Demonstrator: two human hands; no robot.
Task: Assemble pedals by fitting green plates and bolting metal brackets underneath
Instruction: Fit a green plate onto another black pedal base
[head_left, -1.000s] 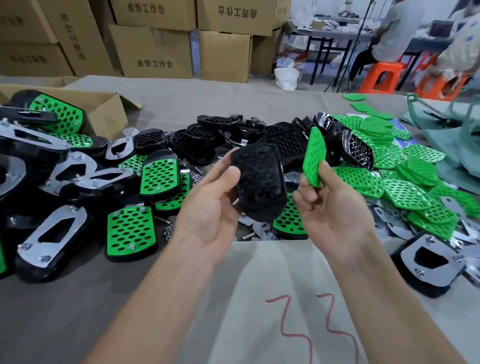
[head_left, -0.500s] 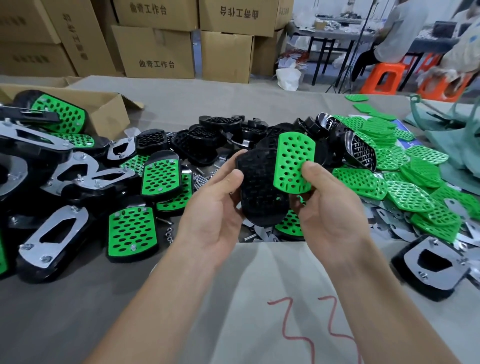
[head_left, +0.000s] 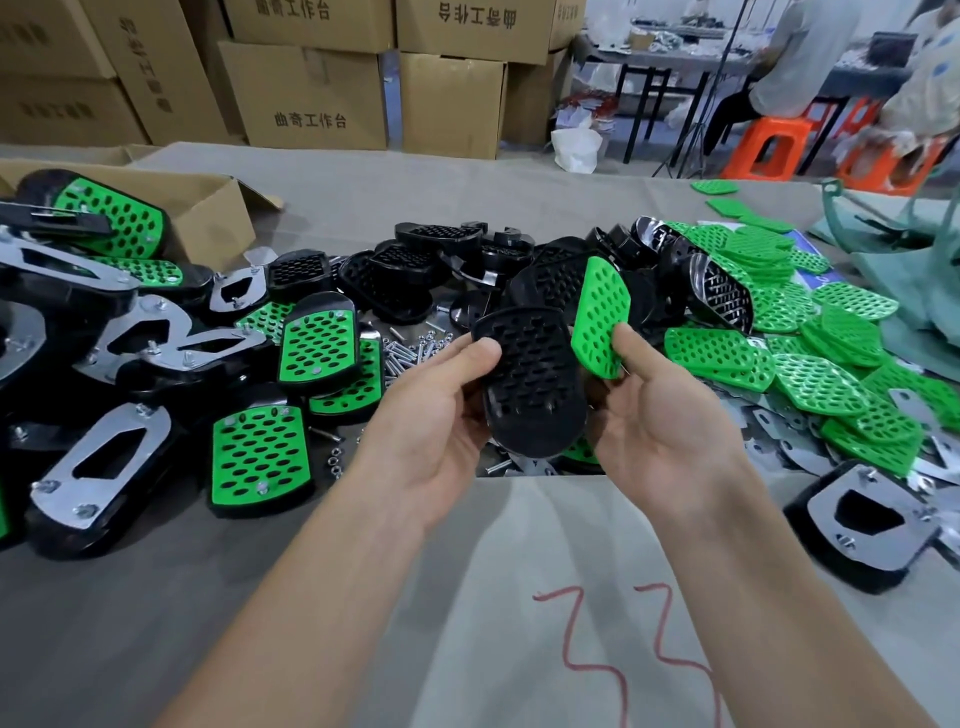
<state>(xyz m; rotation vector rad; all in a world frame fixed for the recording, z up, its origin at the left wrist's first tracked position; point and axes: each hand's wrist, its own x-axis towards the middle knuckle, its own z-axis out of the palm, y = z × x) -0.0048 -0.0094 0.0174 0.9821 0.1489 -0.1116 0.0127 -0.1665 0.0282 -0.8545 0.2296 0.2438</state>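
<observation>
Centrally in the frame, the left hand (head_left: 441, 410) grips a black perforated pedal base (head_left: 530, 379) by its left edge, above the surface (head_left: 467, 187). The right hand (head_left: 670, 415) pinches a green plate (head_left: 597, 317) — oval-holed, tilted nearly edge-on — just beside the base's upper right edge. At upper left, a green-plated pedal (head_left: 114, 218) lies at the mouth of an open cardboard box (head_left: 208, 208). Half a second ago the plate faced the camera, overlapping the base.

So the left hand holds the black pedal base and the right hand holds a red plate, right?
No. In the head view the left hand holds the black pedal base, but the right hand holds a green plate, not a red one.
</observation>
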